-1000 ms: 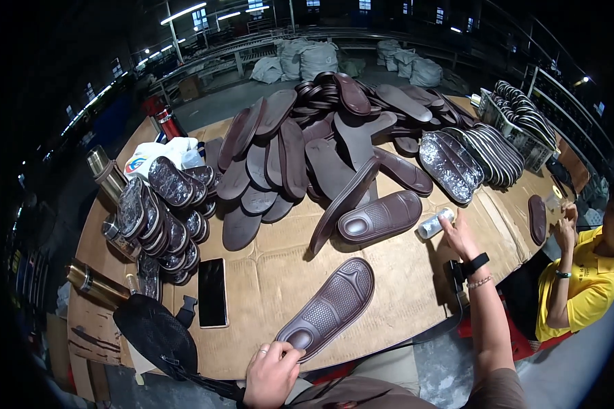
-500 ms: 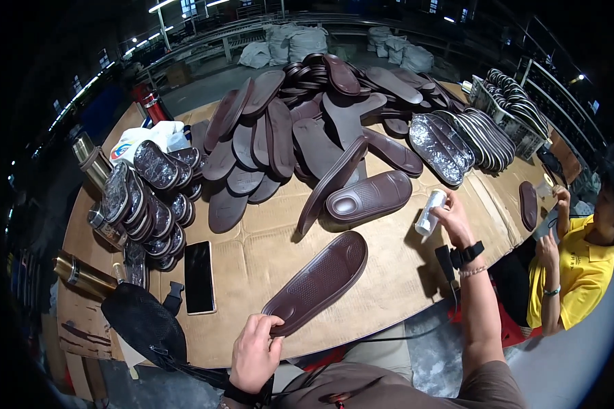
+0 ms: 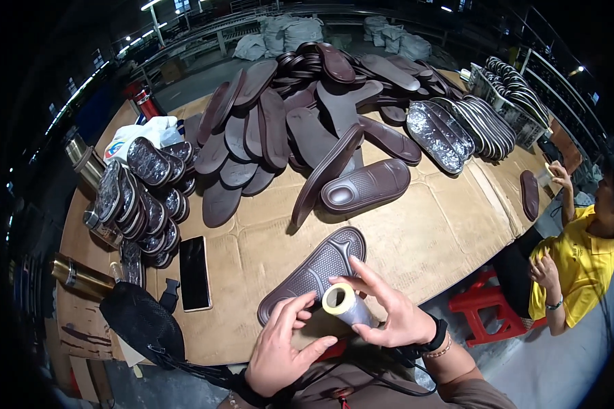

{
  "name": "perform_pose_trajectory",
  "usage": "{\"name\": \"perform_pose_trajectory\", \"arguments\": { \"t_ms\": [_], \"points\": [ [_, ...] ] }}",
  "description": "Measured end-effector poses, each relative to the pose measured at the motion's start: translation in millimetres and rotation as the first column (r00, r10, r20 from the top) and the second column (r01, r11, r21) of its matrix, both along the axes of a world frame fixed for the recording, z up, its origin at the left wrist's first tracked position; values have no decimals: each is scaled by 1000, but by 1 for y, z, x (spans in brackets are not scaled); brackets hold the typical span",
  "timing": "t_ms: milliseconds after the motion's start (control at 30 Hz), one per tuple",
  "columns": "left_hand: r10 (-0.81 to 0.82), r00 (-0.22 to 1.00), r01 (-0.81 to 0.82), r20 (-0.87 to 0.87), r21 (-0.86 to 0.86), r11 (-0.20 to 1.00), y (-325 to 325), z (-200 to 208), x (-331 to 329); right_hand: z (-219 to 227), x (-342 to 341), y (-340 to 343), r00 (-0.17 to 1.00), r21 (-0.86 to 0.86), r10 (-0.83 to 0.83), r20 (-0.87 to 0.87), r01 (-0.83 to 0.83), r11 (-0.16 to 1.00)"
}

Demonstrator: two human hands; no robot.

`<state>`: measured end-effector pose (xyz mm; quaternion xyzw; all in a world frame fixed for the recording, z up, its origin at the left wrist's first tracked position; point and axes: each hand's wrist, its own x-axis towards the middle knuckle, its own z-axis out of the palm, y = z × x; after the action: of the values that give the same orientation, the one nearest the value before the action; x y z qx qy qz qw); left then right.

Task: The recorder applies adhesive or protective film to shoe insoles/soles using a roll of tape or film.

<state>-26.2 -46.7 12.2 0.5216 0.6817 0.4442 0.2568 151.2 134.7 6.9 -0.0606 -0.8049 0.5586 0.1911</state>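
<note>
On the cardboard-covered table right before me lies a dark brown footbed (image 3: 312,262), its textured face up, its near end partly behind my hands. My right hand (image 3: 396,310) holds a roll of clear plastic film (image 3: 351,308) over the table's near edge, its hollow core facing up, the index finger stretched out. My left hand (image 3: 280,347) is open by the footbed's near end, thumb and fingers apart, facing the roll; whether its fingertips touch the film or the footbed I cannot tell. Another footbed (image 3: 366,185) lies just beyond.
A heap of loose footbeds (image 3: 273,129) covers the far middle. Film-wrapped footbeds are stacked at left (image 3: 150,204) and right (image 3: 457,133). A phone (image 3: 196,273), a black bag (image 3: 142,320) and a gold flask (image 3: 82,275) lie at left. A person in a yellow shirt (image 3: 580,266) sits at right.
My right hand has brought the film roll from the right to the near end of the footbed. My left hand has let go of the footbed and opened; the footbed now shows a different face.
</note>
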Motion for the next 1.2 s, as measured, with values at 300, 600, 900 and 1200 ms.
{"name": "perform_pose_trajectory", "arguments": {
  "t_ms": [300, 600, 900, 1200],
  "points": [
    [-42, 764, -22, 644, 91, 996, 12, -28, 2, -14, -13, -25, 997, 152, -68, 35, 62, 986],
    [-89, 689, 34, 719, 91, 995, 4, -31, -14, -22, -20, -36, 973, 244, -215, 79, 190, 951],
    [-131, 624, 8, 771, 161, 987, 12, -37, -15, -22, -19, -28, 991, 62, -134, 27, 132, 989],
    [37, 832, -177, 554, 202, 963, 13, -34, -9, -29, -29, -42, 936, 197, -352, -17, 349, 916]
  ]
}}
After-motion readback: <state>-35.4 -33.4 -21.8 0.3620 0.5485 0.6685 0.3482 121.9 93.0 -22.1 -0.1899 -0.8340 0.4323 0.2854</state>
